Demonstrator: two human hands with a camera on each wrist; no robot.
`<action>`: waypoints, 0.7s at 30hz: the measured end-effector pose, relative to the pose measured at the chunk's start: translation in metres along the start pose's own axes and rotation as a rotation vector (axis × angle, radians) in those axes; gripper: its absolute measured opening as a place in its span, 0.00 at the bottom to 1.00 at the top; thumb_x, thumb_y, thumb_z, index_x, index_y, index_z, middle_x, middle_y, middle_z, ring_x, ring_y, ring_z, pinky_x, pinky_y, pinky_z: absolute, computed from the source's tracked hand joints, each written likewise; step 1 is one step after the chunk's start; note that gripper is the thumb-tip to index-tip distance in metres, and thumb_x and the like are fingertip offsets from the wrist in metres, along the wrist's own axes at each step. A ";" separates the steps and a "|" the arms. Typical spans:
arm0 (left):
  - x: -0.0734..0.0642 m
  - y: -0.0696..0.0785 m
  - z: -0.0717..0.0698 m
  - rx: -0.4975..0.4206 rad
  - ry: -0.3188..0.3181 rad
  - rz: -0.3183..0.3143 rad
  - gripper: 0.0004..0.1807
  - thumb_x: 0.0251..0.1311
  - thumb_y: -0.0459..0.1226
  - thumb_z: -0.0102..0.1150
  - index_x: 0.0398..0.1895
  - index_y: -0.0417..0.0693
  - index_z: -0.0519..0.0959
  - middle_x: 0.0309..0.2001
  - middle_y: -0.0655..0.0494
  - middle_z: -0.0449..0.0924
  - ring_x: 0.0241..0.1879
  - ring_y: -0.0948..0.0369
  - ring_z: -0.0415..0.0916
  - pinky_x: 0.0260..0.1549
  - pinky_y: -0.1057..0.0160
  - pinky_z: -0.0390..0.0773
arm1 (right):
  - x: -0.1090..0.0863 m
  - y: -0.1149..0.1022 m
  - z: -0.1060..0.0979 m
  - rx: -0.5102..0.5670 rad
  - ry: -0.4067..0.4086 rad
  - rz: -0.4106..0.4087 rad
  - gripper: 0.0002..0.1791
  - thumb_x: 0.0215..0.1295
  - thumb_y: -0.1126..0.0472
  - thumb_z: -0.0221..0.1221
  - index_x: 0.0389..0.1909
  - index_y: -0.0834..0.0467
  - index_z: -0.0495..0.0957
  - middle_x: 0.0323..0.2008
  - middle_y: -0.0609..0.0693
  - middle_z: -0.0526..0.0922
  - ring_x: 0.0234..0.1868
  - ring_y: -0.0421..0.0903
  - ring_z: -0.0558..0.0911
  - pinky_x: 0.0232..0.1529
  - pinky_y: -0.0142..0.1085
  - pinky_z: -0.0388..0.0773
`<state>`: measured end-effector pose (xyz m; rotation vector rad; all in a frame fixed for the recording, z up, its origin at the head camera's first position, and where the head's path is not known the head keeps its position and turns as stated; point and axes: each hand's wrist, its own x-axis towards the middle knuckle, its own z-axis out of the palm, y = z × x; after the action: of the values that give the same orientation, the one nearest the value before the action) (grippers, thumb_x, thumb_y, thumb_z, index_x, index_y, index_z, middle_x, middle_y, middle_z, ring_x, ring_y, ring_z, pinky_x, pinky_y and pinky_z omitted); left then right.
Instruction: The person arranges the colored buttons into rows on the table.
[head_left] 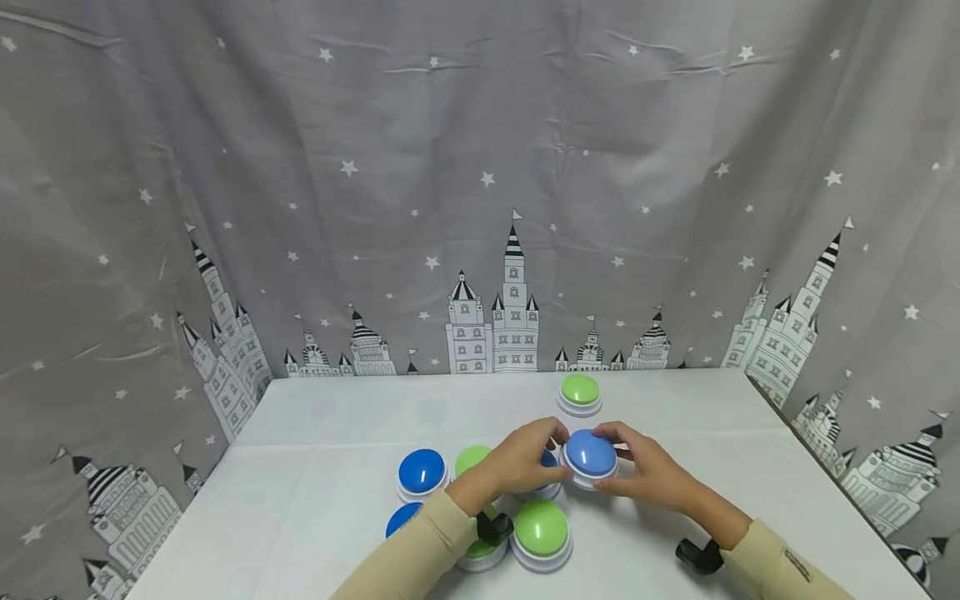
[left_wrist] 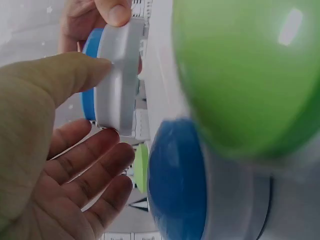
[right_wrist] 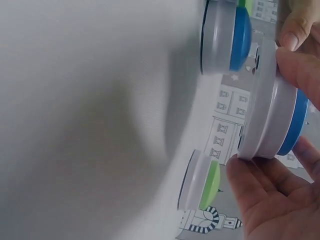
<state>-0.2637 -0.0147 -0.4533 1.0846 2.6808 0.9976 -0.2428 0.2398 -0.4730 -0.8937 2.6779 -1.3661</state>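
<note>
A dome-topped push button with a blue cap and white base [head_left: 590,452] is held above the white table by both hands. My left hand [head_left: 521,457] holds its left side, the thumb [left_wrist: 92,70] lying against the white base and fingertips at the base's far edge. On the other side my right hand [head_left: 654,473] grips the base between thumb and fingers [right_wrist: 265,185]. Just under the left hand, another blue button [left_wrist: 177,185] sits on the table, partly hidden in the head view. A green button [head_left: 580,390] stands behind the held one.
Near the left forearm stand more buttons: a blue one [head_left: 422,471], a green one [head_left: 542,528], and others partly covered by the hand and sleeve. The white table [head_left: 315,467] meets a grey castle-print curtain [head_left: 405,125] at its back and sides.
</note>
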 end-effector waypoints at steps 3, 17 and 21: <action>-0.001 0.007 0.004 -0.011 -0.003 0.014 0.22 0.57 0.45 0.71 0.52 0.50 0.74 0.46 0.62 0.77 0.47 0.63 0.75 0.46 0.70 0.75 | -0.010 -0.002 -0.002 0.008 0.005 -0.007 0.40 0.53 0.48 0.74 0.62 0.58 0.68 0.59 0.52 0.76 0.60 0.54 0.76 0.59 0.47 0.75; -0.014 0.027 0.025 0.081 -0.049 0.097 0.25 0.59 0.47 0.69 0.55 0.50 0.73 0.50 0.62 0.77 0.51 0.65 0.75 0.52 0.70 0.74 | -0.047 -0.007 0.001 0.014 -0.006 -0.003 0.38 0.50 0.49 0.75 0.60 0.55 0.70 0.57 0.43 0.76 0.60 0.45 0.76 0.58 0.40 0.76; -0.020 0.030 0.031 0.110 -0.069 0.121 0.25 0.59 0.48 0.69 0.55 0.50 0.73 0.49 0.62 0.77 0.50 0.68 0.74 0.51 0.71 0.74 | -0.056 -0.008 0.004 0.010 -0.030 -0.002 0.38 0.52 0.48 0.75 0.61 0.55 0.70 0.57 0.42 0.75 0.60 0.44 0.75 0.58 0.38 0.76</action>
<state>-0.2212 0.0050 -0.4627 1.2913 2.6704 0.8214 -0.1913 0.2603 -0.4830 -0.9081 2.6465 -1.3544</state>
